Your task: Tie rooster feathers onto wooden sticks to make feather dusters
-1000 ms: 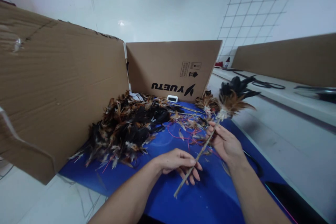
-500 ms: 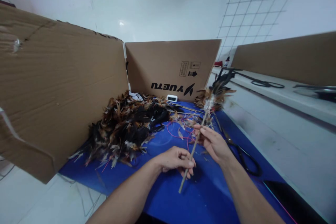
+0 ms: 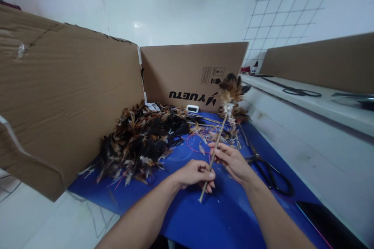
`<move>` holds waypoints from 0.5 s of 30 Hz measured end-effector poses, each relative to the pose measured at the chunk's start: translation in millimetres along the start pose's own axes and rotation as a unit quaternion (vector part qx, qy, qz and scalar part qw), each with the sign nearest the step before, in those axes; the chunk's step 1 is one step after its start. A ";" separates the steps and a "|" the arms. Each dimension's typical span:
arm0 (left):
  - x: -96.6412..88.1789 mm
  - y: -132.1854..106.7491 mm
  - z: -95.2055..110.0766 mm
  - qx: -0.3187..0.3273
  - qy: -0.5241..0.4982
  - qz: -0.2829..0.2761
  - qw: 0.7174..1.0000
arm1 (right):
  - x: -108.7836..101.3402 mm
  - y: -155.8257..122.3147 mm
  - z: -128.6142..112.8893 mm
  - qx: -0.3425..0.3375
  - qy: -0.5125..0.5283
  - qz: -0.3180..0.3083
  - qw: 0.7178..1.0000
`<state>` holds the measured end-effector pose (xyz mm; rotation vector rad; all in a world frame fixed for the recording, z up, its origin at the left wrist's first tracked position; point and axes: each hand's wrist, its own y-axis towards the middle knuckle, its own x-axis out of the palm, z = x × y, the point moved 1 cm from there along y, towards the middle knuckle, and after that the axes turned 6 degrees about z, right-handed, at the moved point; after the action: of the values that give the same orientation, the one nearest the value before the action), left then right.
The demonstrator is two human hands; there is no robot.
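A feather duster (image 3: 219, 137) slants up and away over the blue tabletop, its thin stick in both hands. Brown and black feathers (image 3: 232, 91) fan out at its far end above a whitish bound band. My left hand (image 3: 200, 175) pinches the stick close to its near tip. Further up the stick, my right hand (image 3: 229, 159) grips it between thumb and fingers. Left of the hands lies a big heap of brown and black feathers (image 3: 143, 140). Pink string (image 3: 193, 146) loops on the table just beyond my hands.
Black-handled scissors (image 3: 271, 173) lie right of my right arm, with a dark flat object (image 3: 327, 221) nearer. Cardboard panels (image 3: 73, 93) stand at the left and back. A small white device (image 3: 192, 109) sits at the back. Another pair of scissors (image 3: 300, 92) rests on the right ledge.
The feathered end of the duster has swung left and tilted, showing more brown feathers. My right hand has shifted slightly left with the stick; both hands keep hold.
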<state>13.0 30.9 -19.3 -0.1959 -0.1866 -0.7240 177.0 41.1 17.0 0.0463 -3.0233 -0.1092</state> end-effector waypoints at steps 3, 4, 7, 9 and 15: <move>0.9 -2.1 2.1 -0.023 0.012 -0.044 0.999 | -5.1 0.7 -2.7 -0.001 0.018 0.014 1.000; 1.4 -2.9 2.7 -0.031 0.017 -0.059 0.998 | -7.2 1.0 -3.8 -0.003 0.025 0.019 0.999; 3.4 -4.2 3.0 -0.050 0.022 -0.099 0.994 | -14.3 1.7 -7.8 -0.008 0.048 0.034 0.998; 4.8 -3.1 2.0 -0.048 0.014 -0.102 0.993 | -19.4 2.0 -10.7 -0.009 0.061 0.048 0.997; 5.5 4.0 -2.3 0.087 0.147 0.059 0.984 | -30.6 0.7 -21.1 -0.021 0.088 0.093 0.991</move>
<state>19.9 29.8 -20.7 0.0676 0.0447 -0.6078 209.9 41.4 34.5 -0.2187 -2.8298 -0.1436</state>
